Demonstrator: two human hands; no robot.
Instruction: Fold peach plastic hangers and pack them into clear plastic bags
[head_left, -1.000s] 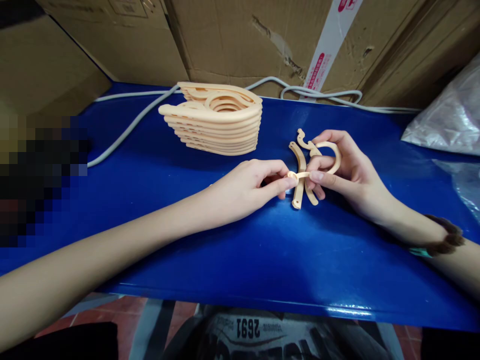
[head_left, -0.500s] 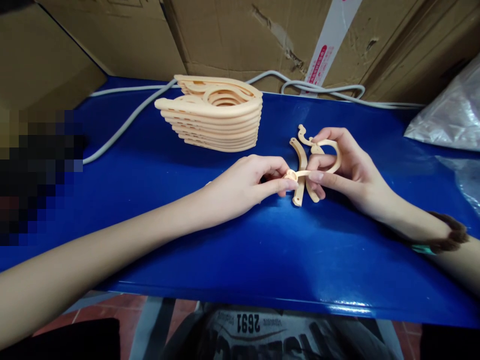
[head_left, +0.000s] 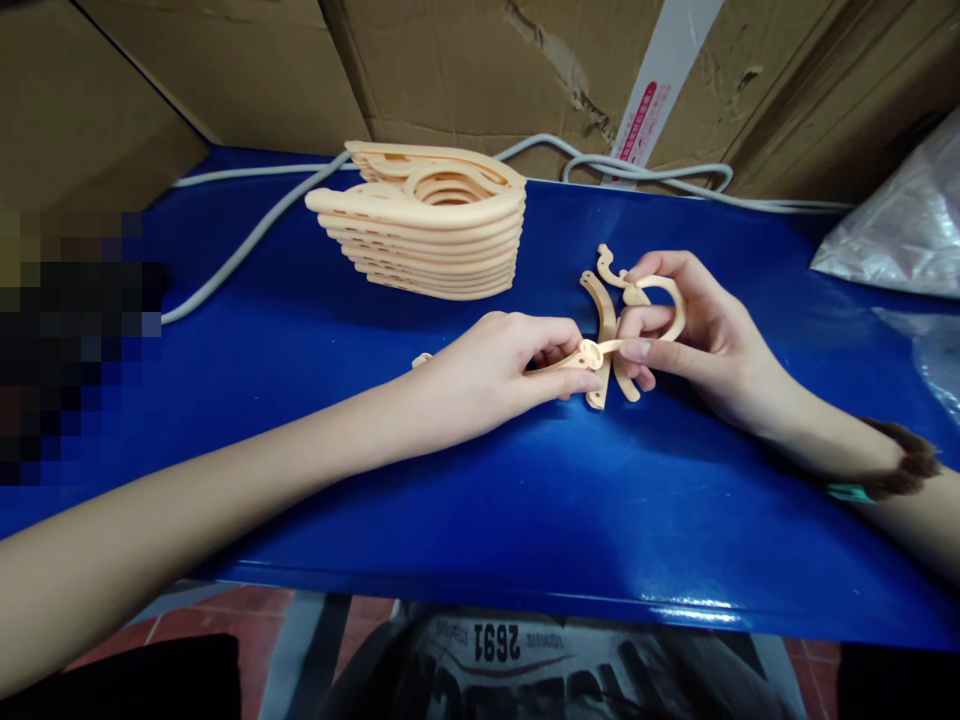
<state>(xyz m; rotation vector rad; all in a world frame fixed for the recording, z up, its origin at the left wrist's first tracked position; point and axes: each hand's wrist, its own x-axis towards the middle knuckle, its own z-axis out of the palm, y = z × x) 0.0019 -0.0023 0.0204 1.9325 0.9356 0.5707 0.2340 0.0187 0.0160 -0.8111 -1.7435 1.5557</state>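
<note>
A blue bench (head_left: pixel 480 520) carries the stack (head_left: pixel 427 250) of curved cream pieces, with cardboard boxes (head_left: pixel 450 70) behind the stack and a clear plastic bag (head_left: pixel 892 215) well to its right. The stack's layers sit unevenly, so a knock from a forearm or a tug on the grey cable (head_left: pixel 255 240) passing behind it could make them slide.

Both hands work right of the stack and nearer the person. The left hand (head_left: pixel 506 360) pinches a cream arm (head_left: pixel 551 367) between thumb and fingers; most of it is hidden, but what looks like its far tip shows beyond the wrist, below the stack. The right hand (head_left: pixel 686 325) has its thumb and fingers closed around a curved hook (head_left: pixel 679 310), whose thin stem meets the arm's round end (head_left: pixel 591 353). Whether the two are locked together cannot be told. If they are misaligned, pressing hard could make the stem slip off, or bend or crack its narrow neck.

Below this grip, to the right of the stack, lie a long loose strip (head_left: pixel 602 305), a shorter strip (head_left: pixel 628 388) and, smallest, a wavy piece (head_left: pixel 606 262). They are so near the fingers that a sudden slip could scatter them or catch one underneath.
</note>
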